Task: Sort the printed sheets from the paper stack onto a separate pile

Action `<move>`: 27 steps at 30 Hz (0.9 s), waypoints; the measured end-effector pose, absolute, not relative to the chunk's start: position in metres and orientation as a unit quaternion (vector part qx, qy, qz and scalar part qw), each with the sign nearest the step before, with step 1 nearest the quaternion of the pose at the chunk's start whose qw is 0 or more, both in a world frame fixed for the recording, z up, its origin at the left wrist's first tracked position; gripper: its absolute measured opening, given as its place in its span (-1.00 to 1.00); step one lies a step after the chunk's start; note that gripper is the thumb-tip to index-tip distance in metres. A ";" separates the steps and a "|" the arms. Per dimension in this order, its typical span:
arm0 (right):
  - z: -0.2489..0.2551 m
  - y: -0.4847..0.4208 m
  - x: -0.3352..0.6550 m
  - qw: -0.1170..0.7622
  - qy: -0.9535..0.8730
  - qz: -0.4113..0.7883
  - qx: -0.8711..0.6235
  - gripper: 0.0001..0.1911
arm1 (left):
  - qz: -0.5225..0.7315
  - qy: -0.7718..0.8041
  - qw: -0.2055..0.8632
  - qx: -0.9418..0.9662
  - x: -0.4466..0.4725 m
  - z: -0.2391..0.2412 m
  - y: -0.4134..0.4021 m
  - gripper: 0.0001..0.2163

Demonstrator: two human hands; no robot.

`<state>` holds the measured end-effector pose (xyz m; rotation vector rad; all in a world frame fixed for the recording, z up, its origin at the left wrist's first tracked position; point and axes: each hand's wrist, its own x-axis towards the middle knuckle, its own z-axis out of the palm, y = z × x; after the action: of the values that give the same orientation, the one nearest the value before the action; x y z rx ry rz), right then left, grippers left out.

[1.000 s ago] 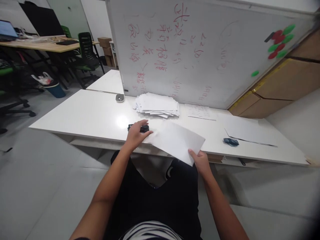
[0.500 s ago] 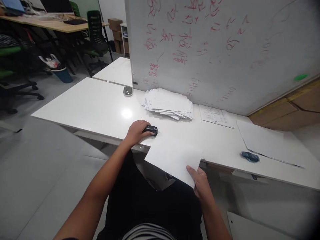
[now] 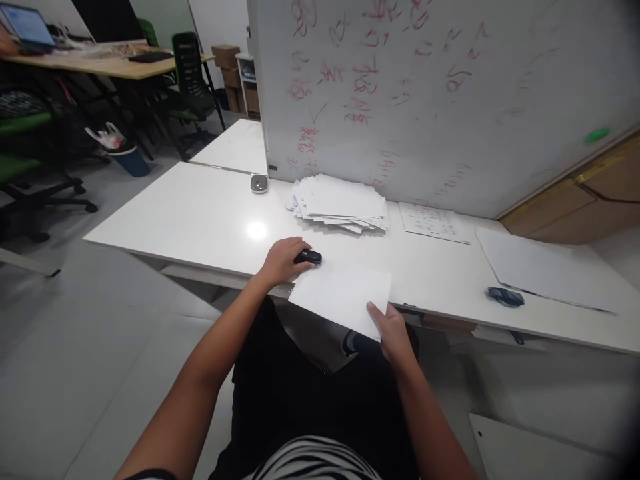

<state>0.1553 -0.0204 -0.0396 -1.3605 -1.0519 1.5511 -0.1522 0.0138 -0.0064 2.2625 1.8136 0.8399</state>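
Observation:
My left hand (image 3: 285,260) is closed around a black stapler (image 3: 311,257) on the white table (image 3: 215,213). White paper (image 3: 343,293) hangs partly over the table's front edge, and my right hand (image 3: 393,328) pinches its near right corner, thumb on top. The paper's far left corner lies close by the stapler's front end; whether it is inside the jaws I cannot tell. Whether it is one sheet or several is not clear. Beyond both hands a messy stack of white papers (image 3: 343,200) rests against the whiteboard.
A whiteboard (image 3: 420,100) with red writing stands along the table's back. A computer mouse (image 3: 259,184) lies back left. To the right are a written sheet (image 3: 435,223), large white sheets (image 3: 545,270) and a dark blue crumpled item (image 3: 506,297). A bin (image 3: 129,159) stands on the floor at left.
My right hand has moved the paper away from my body, further onto the table and up to the stapler. My left hand keeps its hold on the stapler. The camera view has shifted slightly.

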 end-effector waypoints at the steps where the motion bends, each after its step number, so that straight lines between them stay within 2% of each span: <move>1: -0.042 -0.019 0.153 0.404 -0.427 0.604 -0.537 -0.45 | 0.268 0.600 0.060 0.751 -0.151 -0.005 0.013 -0.60; 5: -0.043 -0.013 0.148 0.408 -0.500 0.535 -0.545 -0.46 | 0.206 0.629 0.072 0.746 -0.146 0.007 0.008 -0.51; 12: -0.028 0.012 0.152 0.344 -0.702 0.276 -0.559 -0.59 | 0.053 0.714 0.107 0.690 -0.134 0.039 0.028 -0.48; 16: -0.023 0.048 0.156 0.298 -0.791 0.118 -0.521 -0.71 | 0.083 0.751 0.087 0.649 -0.118 0.047 0.053 -0.56; 19: -0.026 0.072 0.160 0.279 -0.802 0.105 -0.518 -0.74 | 0.101 0.768 0.115 0.622 -0.108 0.043 0.067 -0.53; 22: -0.033 0.081 0.163 0.263 -0.794 0.132 -0.532 -0.68 | 0.105 0.789 0.146 0.588 -0.104 0.035 0.073 -0.50; 27: -0.039 0.081 0.164 0.274 -0.790 0.141 -0.530 -0.69 | 0.100 0.796 0.177 0.570 -0.106 0.031 0.076 -0.51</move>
<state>0.1644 0.0810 -0.0391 -1.4245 -2.1261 0.3789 -0.1061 0.0760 0.0305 1.6120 2.2532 0.2832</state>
